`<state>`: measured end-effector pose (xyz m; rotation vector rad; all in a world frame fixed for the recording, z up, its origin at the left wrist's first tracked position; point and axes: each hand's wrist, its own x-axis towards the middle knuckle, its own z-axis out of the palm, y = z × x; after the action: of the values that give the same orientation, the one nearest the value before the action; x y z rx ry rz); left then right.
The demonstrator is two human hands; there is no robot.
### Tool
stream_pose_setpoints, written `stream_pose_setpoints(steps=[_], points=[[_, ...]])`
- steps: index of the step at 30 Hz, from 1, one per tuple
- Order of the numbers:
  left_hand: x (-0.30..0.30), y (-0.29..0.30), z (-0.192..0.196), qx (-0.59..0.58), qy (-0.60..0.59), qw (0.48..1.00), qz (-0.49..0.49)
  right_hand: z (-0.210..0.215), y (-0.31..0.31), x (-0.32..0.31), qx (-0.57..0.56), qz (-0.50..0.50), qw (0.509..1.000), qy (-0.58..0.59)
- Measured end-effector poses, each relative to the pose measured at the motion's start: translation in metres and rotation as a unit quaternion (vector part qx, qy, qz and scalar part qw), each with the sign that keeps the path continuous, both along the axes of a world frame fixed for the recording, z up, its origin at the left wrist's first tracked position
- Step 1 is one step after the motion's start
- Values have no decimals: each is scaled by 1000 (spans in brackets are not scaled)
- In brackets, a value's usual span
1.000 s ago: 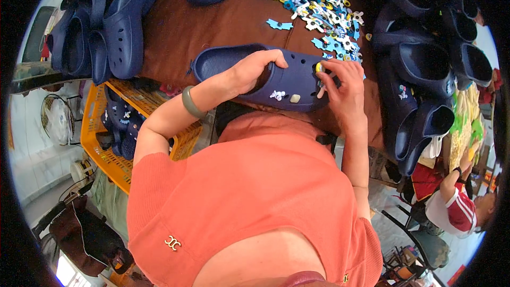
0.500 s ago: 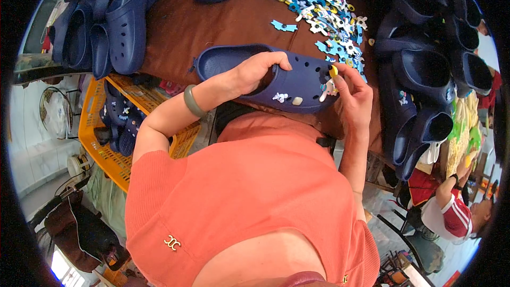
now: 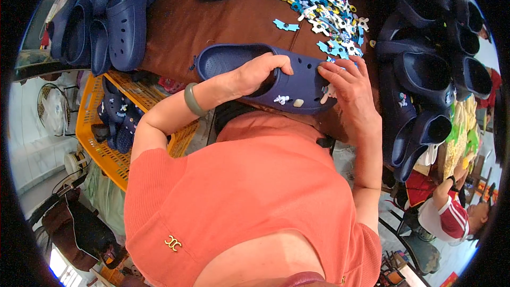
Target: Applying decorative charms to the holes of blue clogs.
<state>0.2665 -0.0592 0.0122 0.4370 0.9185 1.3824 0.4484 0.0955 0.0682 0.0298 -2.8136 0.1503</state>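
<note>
One navy clog [image 3: 298,78] at the worktop's [image 3: 172,37] near edge is probably light and springy, best held at the opening, where left hand [image 3: 257,76] grips; right hand [image 3: 348,86] covers toe, grasp unclear.

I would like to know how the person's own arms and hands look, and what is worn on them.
The sleeves are short, coral and finely ribbed; below them the arms are bare. A smooth, rounded, grey-green bangle circles the left arm near the wrist; the right arm shows none. Neither the left hand nor the right hand wears a glove.
</note>
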Motion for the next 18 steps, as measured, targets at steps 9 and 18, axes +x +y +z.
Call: stream_pose_setpoints(steps=[9, 18], points=[[1, 0, -8, 11, 66, 998, -12, -12, 38, -15, -368, 19, 926, -82], [2, -1, -8, 3, 84, 996, -34, 13, 37, -42, -284, 60, 933, -214]])
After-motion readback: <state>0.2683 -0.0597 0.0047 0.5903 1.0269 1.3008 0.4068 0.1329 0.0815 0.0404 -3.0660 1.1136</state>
